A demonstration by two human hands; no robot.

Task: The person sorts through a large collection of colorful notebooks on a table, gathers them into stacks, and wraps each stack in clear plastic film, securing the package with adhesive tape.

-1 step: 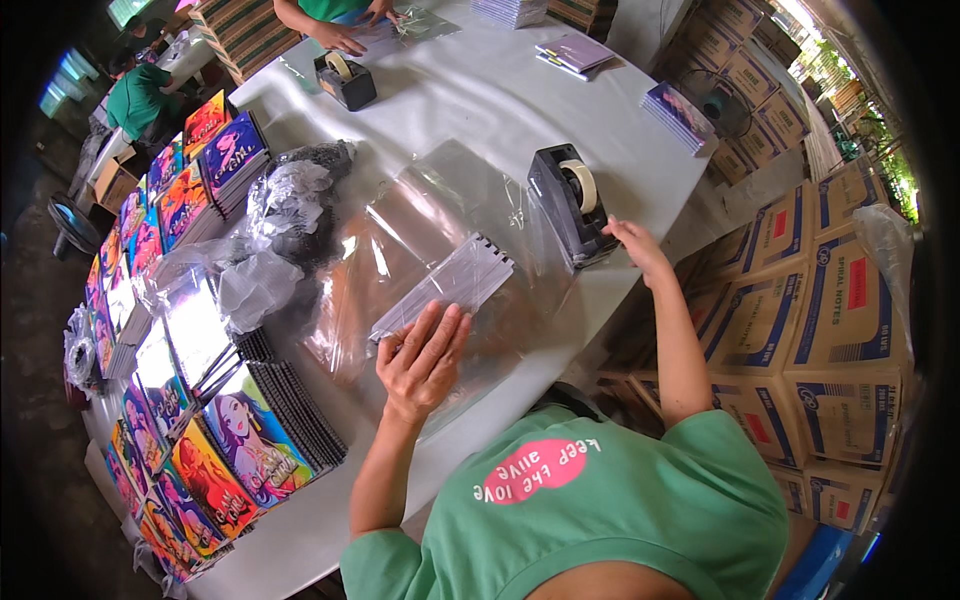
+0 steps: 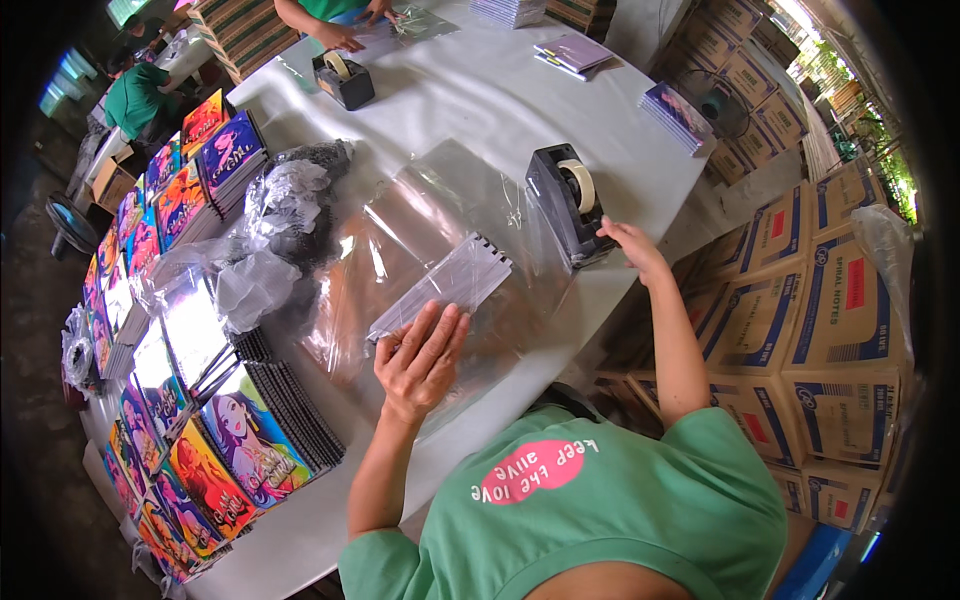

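My left hand (image 2: 424,365) lies flat, fingers stretched out, over the near end of a white block of notebooks (image 2: 450,280). Black spiral binding shows at the block's far right corner. Clear plastic film (image 2: 400,225) is spread under and around the block. At its right stands a black tape dispenser (image 2: 560,215) with a roll of pale tape (image 2: 580,186). My right hand (image 2: 628,243) is at the dispenser's near end, thumb and fingers drawn together in a pinch. Whatever they grip there is too small to make out.
Stacks of colourful spiral notebooks (image 2: 250,425) fill the table's left side, beside crumpled plastic (image 2: 285,200). Another dispenser (image 2: 345,80) stands far off, near a co-worker's hands (image 2: 340,37). Purple notebooks (image 2: 575,52) lie at the back. Cardboard boxes (image 2: 835,290) are stacked right.
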